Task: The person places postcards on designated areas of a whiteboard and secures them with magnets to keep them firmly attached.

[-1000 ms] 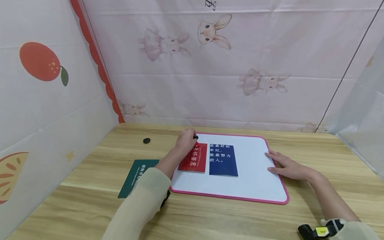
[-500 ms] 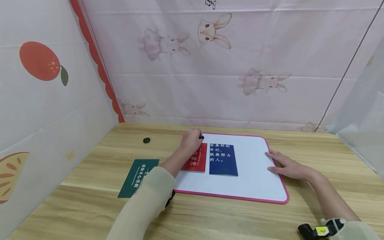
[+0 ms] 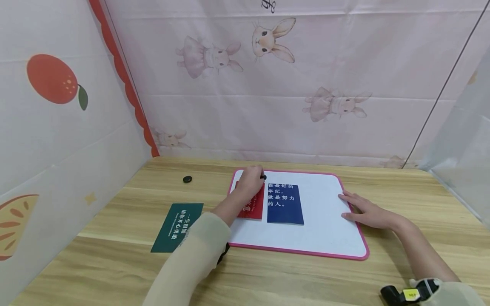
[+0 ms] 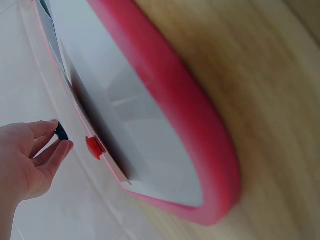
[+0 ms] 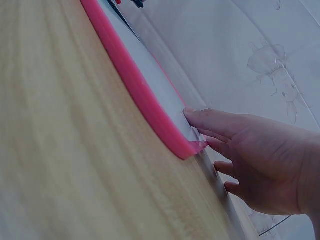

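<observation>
My left hand (image 3: 250,180) pinches a small black magnet (image 4: 61,132) between thumb and fingertips, over the top edge of the red card (image 3: 255,207). The card lies on the left part of a pink-framed whiteboard (image 3: 325,238), partly hidden by the hand. A red magnet (image 4: 94,148) sits at the card's edge in the left wrist view, a short way from the black one. To the right of the red card lies a blue card (image 3: 285,213) with white writing. My right hand (image 3: 365,210) rests on the board's right edge with fingers spread, thumb on the white surface.
A green card (image 3: 174,229) lies on the wooden table (image 3: 115,263) left of the board, partly under the left sleeve. Farther back is another round black piece (image 3: 187,179). Rabbit-printed cloth (image 3: 275,127) hangs behind the table, with a white wall sheet (image 3: 95,161) on the left.
My left hand has moved right along the top of the red card with the black magnet, uncovering more of the green card. The right hand has stayed in place.
</observation>
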The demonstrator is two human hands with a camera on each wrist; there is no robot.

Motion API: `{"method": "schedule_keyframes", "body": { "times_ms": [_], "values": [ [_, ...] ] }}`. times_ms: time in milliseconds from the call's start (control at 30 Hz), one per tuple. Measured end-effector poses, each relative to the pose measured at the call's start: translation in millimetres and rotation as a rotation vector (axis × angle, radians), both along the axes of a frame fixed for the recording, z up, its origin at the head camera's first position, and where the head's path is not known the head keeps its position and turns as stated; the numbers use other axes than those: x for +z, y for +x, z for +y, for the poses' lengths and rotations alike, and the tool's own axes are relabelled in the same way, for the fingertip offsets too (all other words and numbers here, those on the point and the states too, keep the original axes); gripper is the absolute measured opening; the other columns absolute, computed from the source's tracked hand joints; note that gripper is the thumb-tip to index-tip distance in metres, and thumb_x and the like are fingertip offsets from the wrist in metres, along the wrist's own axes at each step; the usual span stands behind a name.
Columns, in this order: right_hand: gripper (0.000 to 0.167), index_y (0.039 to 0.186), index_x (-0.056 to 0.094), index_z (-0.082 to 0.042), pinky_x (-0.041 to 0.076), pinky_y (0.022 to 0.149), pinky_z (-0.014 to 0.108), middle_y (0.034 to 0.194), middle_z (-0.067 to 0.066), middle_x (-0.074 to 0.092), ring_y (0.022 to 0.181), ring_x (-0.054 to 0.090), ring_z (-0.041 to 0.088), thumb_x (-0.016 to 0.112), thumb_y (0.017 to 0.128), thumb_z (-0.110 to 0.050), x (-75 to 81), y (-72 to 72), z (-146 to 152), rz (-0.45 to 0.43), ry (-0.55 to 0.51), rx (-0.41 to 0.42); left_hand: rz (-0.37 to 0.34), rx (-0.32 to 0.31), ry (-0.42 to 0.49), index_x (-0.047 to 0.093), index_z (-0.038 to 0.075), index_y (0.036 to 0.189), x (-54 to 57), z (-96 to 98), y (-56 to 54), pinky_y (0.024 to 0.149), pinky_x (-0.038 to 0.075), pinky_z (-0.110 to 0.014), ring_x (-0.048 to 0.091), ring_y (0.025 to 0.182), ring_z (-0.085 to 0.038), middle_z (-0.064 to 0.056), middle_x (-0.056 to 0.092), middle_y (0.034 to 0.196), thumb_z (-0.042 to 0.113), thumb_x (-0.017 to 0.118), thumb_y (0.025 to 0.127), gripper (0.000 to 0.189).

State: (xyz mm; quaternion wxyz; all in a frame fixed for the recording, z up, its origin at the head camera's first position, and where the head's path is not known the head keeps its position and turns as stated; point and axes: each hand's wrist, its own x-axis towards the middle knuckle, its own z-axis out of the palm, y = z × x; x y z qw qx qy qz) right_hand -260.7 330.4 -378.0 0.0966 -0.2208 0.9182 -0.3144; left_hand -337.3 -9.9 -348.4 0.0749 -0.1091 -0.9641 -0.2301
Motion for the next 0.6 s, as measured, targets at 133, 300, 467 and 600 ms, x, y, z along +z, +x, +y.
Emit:
{"method": "schedule_keyframes", "body": {
  "times_ms": [133,300,467,600],
  "values": [
    [0.071,0.141,0.025,0.005,0.007,0.094,0.069,0.144,0.033,0.011,0.128,0.002,0.053,0.06,0.088,-0.028,0.2,0.0,0.0,0.0,0.001,0.0,0.021,-0.009,-0.029,0.063,0.006,0.098,-1.6,3.7,-1.7,0.074,0.05,-0.025,0.058,0.084,-0.016,-0.006,0.062,0.091,0.01,0.065,0.086,0.013],
    [0.071,0.141,0.025,0.005,0.007,0.095,0.069,0.144,0.033,0.011,0.128,0.002,0.052,0.059,0.088,-0.029,0.1,0.0,0.3,-0.001,0.006,-0.007,-0.006,-0.007,0.003,0.063,0.006,0.102,-2.6,7.2,-2.0,0.074,0.05,-0.025,0.057,0.082,-0.015,-0.006,0.062,0.093,0.01,0.065,0.086,0.016],
    [0.071,0.141,0.025,0.004,0.007,0.095,0.068,0.144,0.032,0.01,0.129,0.001,0.051,0.06,0.088,-0.029,-0.7,-0.4,0.6,-0.005,0.008,-0.014,-0.018,-0.005,0.023,0.063,0.006,0.103,-2.9,10.1,-1.4,0.075,0.05,-0.026,0.057,0.082,-0.015,-0.007,0.062,0.094,0.01,0.064,0.086,0.017],
    [0.071,0.141,0.025,0.003,0.007,0.095,0.068,0.145,0.031,0.011,0.129,0.002,0.051,0.06,0.088,-0.029,-1.1,-0.9,0.6,-0.007,0.008,-0.014,-0.017,0.001,0.013,0.063,0.006,0.103,-4.0,12.2,-2.3,0.075,0.05,-0.026,0.057,0.083,-0.015,-0.007,0.062,0.094,0.009,0.064,0.087,0.017]
  ]
}}
